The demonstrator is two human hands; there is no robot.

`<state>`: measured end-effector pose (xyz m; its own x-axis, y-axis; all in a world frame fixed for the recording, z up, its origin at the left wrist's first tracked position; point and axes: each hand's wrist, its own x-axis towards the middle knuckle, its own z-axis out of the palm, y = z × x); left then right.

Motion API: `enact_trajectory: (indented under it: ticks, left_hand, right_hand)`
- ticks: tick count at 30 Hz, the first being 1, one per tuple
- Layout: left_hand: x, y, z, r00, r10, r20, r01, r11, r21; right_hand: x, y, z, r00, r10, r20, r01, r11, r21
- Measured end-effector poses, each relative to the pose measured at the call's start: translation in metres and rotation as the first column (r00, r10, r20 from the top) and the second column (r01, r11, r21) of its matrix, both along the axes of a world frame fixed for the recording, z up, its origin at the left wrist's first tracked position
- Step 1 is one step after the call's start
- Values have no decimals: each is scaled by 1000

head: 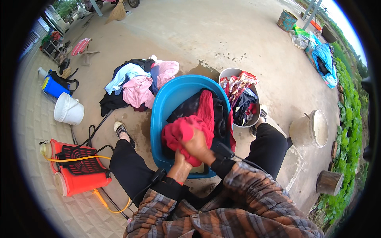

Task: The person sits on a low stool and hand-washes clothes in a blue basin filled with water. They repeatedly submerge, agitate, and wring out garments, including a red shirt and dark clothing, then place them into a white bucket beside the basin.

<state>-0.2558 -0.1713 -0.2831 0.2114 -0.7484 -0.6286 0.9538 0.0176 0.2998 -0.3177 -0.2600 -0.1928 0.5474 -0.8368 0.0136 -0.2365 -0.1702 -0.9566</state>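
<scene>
A red garment [190, 128] is bunched up in both my hands over the near half of a blue plastic tub [163, 98]. My left hand [181, 165] grips its lower end near the tub's front. Slightly blurred, my right hand [198, 144] closes on the cloth just above and to the right. One red length stretches up towards the tub's far side, and another red piece hangs over the right rim. Dark clothes [186, 107] lie in the tub beneath the red cloth. My fingertips are partly hidden by the fabric.
Left of the tub lies a clothes pile [138, 89]; on its right stands a basin [253, 119] of clothes. A white bucket [69, 109] and a red backpack sprayer [83, 178] are at the left. On the right are a lidded bucket [303, 129] and a wood stump [326, 182].
</scene>
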Motion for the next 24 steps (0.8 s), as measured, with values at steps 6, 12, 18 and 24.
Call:
enact_trajectory:
  ticks: [6,12,18,24]
  left_hand:
    - [20,-1,2,999,-26,32,27,999,-36]
    - [32,6,13,1000,-9,13,11,976,-217]
    - [50,-14,64,988,-149,40,143,982,120]
    - [113,-43,70,738,-287,611,-1,905,426]
  right_hand:
    - [-5,7,-15,1000,-22,2,21,989,149]
    - [0,34,-30,995,82,49,-83,996,27]
    - [19,-78,-39,1000,-12,20,10,996,88]
    - [68,-177,-6,860,-252,444,-107,761,640]
